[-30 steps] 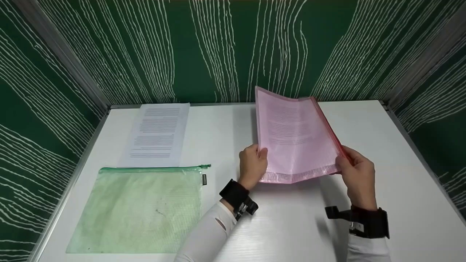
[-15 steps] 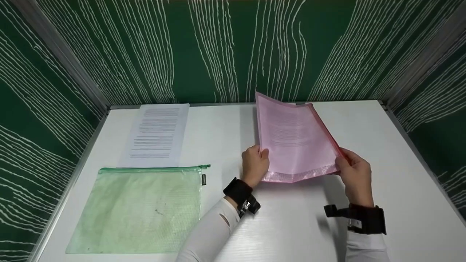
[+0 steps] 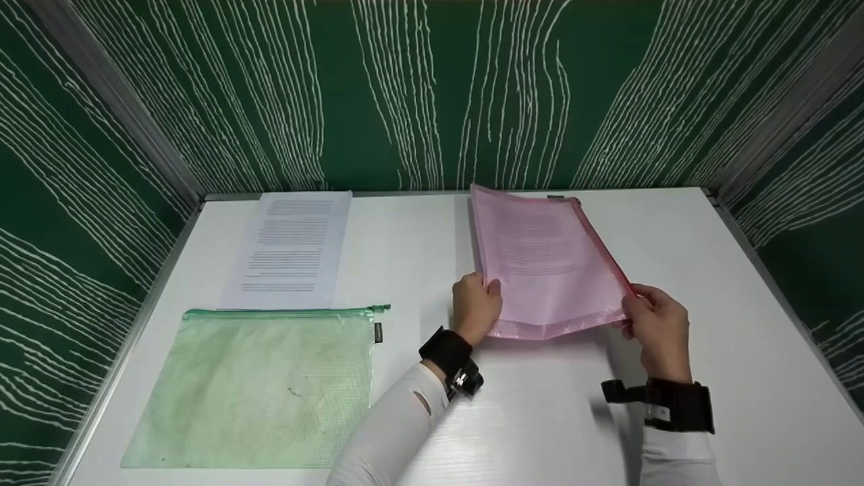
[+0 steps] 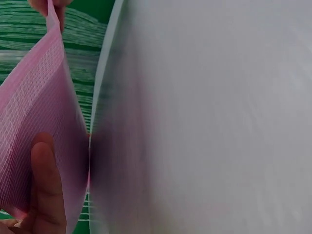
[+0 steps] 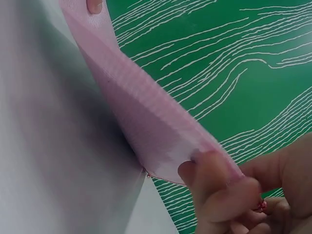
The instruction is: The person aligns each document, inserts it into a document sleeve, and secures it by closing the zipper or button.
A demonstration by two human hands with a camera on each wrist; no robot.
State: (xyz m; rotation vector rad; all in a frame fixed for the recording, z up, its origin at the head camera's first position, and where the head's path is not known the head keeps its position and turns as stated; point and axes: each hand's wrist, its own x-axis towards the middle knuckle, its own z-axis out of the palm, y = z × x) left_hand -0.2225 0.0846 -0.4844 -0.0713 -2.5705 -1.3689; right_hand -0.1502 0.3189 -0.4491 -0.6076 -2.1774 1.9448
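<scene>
A pink zip pouch (image 3: 540, 270) with a red zip along its right side is held tilted over the table, its far end low near the back edge. Printed text shows through its translucent face. My left hand (image 3: 476, 309) grips its left edge, thumb on top. At the near right corner, by the zip, my right hand (image 3: 660, 331) pinches the pouch. In the left wrist view, fingers (image 4: 46, 175) lie against the pouch's underside. The right wrist view shows the pouch (image 5: 141, 107) with fingers (image 5: 214, 180) holding its corner.
A green zip pouch (image 3: 256, 391) lies flat at the front left of the white table (image 3: 526, 418). Behind it lies a printed sheet of paper (image 3: 290, 250), near the back edge. Green walls with white wavy lines (image 3: 432, 94) enclose the back and sides.
The far end of the pink pouch has come down toward the table. My left hand has shifted slightly right, and the right hand slightly left. The green pouch and paper stay put.
</scene>
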